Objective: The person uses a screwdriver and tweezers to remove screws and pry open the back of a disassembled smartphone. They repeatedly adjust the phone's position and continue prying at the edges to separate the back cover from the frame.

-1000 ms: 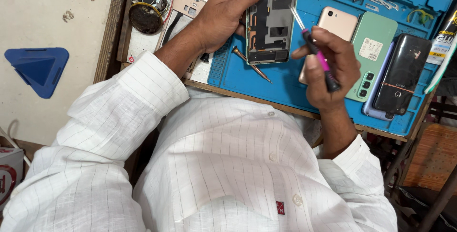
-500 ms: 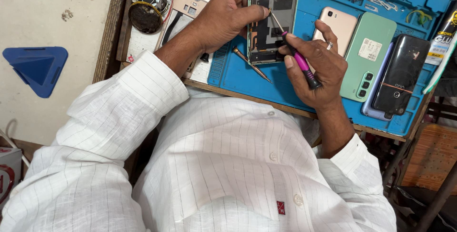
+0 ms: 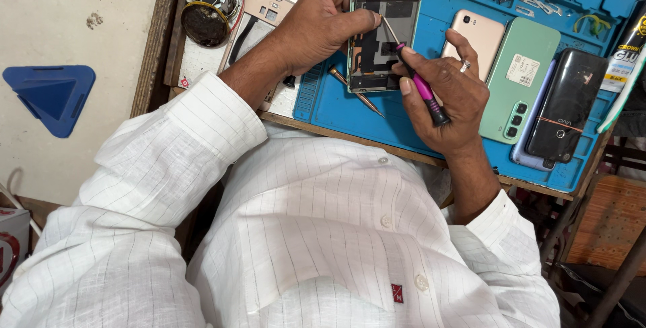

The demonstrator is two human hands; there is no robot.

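While both forearms come up out of white striped sleeves [image 3: 168,166] and reach away from the body over the wooden table edge [image 3: 336,136], the two hands meet on one phone at the middle of the blue mat [image 3: 336,102]. Nearest the body, the right hand [image 3: 447,96] is bent back at the wrist, its fingers curled in a narrow pinch around a pink-handled screwdriver [image 3: 422,91] – thumb on one side, forefinger laid along the top. The tool slants up and to the left, and its thin metal tip rests on the inside of the opened phone [image 3: 383,28]. A ring shows on one finger of this hand.

That phone lies flat on the mat with its back off, so dark boards, a pale metal plate and a grey frame are exposed; its far end runs toward the top of the view. The left hand [image 3: 323,22] comes in from the left with the wrist nearly straight and grips the phone's left side – fingers wrapped over the far edge, thumb pressed across the near part.

Just beside the phone's near corner a second screwdriver [image 3: 353,89] lies loose on the mat. Further right sit a gold phone [image 3: 474,32], a green phone [image 3: 525,79] and a black phone [image 3: 565,102], side by side. Beyond the left hand lie a gold phone back [image 3: 269,2] and a round black part [image 3: 205,22]
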